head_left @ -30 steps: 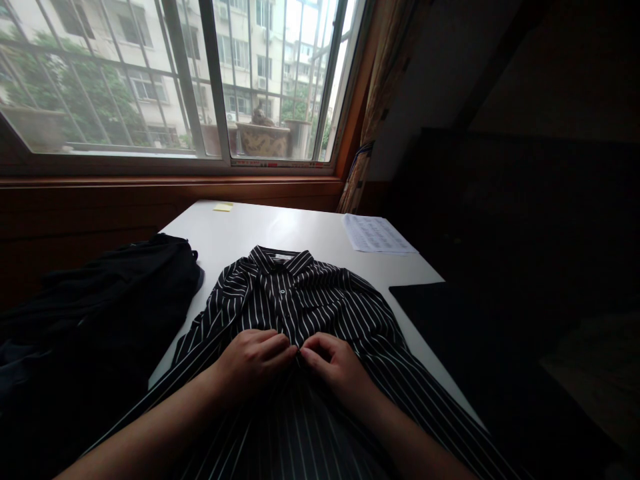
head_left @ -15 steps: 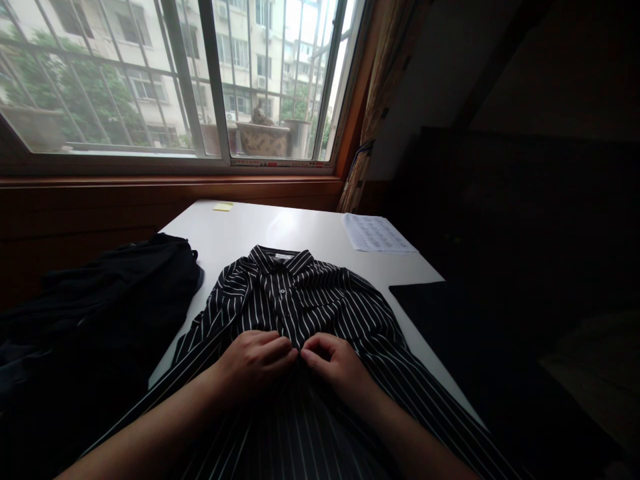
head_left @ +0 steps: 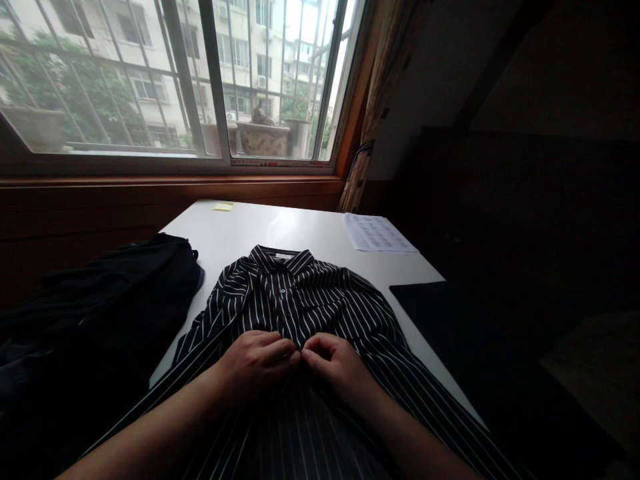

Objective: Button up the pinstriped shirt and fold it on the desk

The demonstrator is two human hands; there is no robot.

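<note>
A black shirt with white stripes [head_left: 330, 300] lies front up, its collar [head_left: 281, 260] pointing away from me and its sleeves spread toward me on both sides. A pale button [head_left: 283, 291] shows on the front placket below the collar. My left hand [head_left: 263, 360] is closed, pinching the placket at the middle of the shirt. Right beside it, my right hand [head_left: 333, 360] pinches the same edge with thumb and forefinger. The fingertips of both hands almost meet. Whatever button or buttonhole may lie between them is hidden.
The shirt rests on a white table [head_left: 280, 223]. Dark clothing [head_left: 135, 287] is heaped at the left edge. Printed sheets [head_left: 377, 233] lie at the back right, a yellow sticky note [head_left: 223, 207] at the back left. A dark flat item [head_left: 425, 300] overlaps the right edge.
My left hand has shifted very slightly to the right, toward my right fingertips. Both hands keep their pinch, and the shirt lies as before.
</note>
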